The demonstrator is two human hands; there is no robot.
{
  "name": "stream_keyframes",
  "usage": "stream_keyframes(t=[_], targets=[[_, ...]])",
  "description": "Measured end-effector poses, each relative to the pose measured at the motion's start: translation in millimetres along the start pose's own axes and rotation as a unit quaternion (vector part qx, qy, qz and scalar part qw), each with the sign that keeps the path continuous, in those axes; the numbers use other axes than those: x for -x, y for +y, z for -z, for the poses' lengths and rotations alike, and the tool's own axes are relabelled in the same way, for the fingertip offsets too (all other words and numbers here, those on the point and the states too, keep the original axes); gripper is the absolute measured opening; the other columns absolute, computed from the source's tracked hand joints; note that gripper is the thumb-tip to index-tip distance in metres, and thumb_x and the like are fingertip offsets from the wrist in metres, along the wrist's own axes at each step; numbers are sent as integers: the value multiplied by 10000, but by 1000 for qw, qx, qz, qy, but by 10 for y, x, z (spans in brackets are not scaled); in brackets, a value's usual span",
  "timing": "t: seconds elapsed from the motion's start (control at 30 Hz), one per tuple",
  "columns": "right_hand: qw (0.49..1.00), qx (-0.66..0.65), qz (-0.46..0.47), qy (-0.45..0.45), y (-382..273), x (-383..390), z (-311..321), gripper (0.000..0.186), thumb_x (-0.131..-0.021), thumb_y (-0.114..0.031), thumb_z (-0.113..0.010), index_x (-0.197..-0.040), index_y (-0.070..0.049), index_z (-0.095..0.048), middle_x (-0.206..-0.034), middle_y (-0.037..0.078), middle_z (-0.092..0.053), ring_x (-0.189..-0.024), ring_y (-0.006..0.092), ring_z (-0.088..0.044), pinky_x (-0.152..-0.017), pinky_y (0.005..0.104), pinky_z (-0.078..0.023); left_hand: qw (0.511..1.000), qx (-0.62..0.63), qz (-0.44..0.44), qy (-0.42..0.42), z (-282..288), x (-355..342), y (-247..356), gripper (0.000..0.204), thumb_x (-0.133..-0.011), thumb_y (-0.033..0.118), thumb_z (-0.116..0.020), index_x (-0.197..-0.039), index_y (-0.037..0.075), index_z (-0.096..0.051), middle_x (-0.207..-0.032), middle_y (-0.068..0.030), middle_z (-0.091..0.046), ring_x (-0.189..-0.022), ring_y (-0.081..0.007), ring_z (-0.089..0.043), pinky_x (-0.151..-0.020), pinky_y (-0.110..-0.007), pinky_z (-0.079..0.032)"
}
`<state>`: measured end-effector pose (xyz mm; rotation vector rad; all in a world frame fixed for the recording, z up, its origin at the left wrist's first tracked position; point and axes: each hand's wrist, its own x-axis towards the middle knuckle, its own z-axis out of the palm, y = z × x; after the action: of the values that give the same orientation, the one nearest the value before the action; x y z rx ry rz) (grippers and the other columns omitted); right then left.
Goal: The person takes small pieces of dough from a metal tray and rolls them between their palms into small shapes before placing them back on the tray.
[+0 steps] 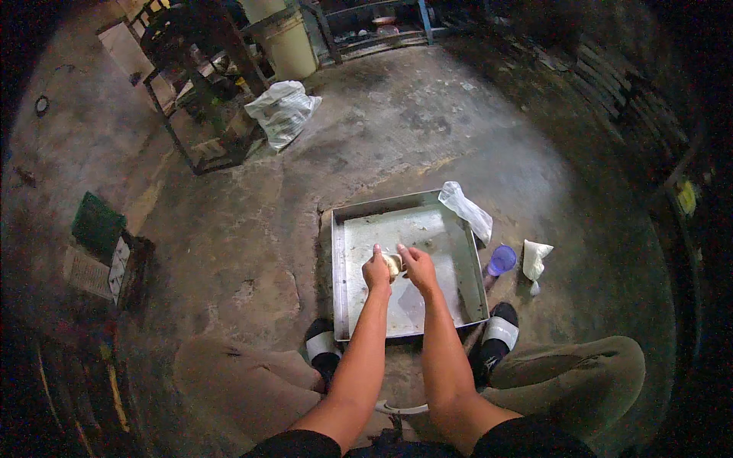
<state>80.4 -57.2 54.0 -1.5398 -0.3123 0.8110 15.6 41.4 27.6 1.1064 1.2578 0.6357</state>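
Observation:
Above a shallow square metal tray (353, 237) on the floor, my two hands come together around a small cream-coloured piece (393, 264); its kind is too small to make out. My left hand (376, 272) is closed on its left side, thumb pointing up. On the other side, my right hand (418, 269) grips it with bent fingers. Wet-looking marks and small specks cover the tray's bottom. A whitish translucent bag (467, 212) lies draped over the tray's far right corner.
Right of the tray stand a blue-purple plastic cup (502, 260) and a tied bag of white stuff (536, 261). My slippered feet flank its near corners. Farther off are a white sack (283, 113), a cream bucket (286, 47) and a metal frame (200, 153). A green-and-white box (99, 229) sits at left.

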Motion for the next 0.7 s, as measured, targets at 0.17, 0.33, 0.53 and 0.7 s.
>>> stream_keyframes(t=[0.17,0.33,0.53,0.7], targets=[[994,52,-32,-85,-297,130,-114,356,-795,-304,-765,-842,29,-649,-726,50,-640,-571,111,-589,-510,266,-515,977,183,45,-100,194,31,183,484,-910,515,-564,-810,47,-640,-747,-60,-622,-627,-175,-593,-570,-320,-469],[995,43,82,-43,-371,50,-121,237,-803,-197,-761,-794,14,-656,-686,42,-638,-536,79,-553,-469,238,-445,981,84,82,-152,220,9,298,570,-925,597,-458,-984,51,-609,-879,-62,-645,-717,-164,-634,-601,-312,-502],[998,13,66,1,-425,142,54,233,-845,-201,-704,-753,10,-667,-627,38,-625,-497,89,-543,-449,247,-416,954,-77,-25,-290,308,122,554,516,-948,527,-484,-1028,32,-607,-891,-73,-656,-745,-135,-627,-630,-287,-495],[985,133,110,14,-490,188,97,246,-884,-230,-650,-818,1,-700,-643,45,-637,-538,109,-574,-509,268,-453,919,-161,-137,-333,467,76,627,656,-783,364,-776,-1276,-4,-550,-986,-101,-689,-844,-179,-650,-750,-310,-513]])
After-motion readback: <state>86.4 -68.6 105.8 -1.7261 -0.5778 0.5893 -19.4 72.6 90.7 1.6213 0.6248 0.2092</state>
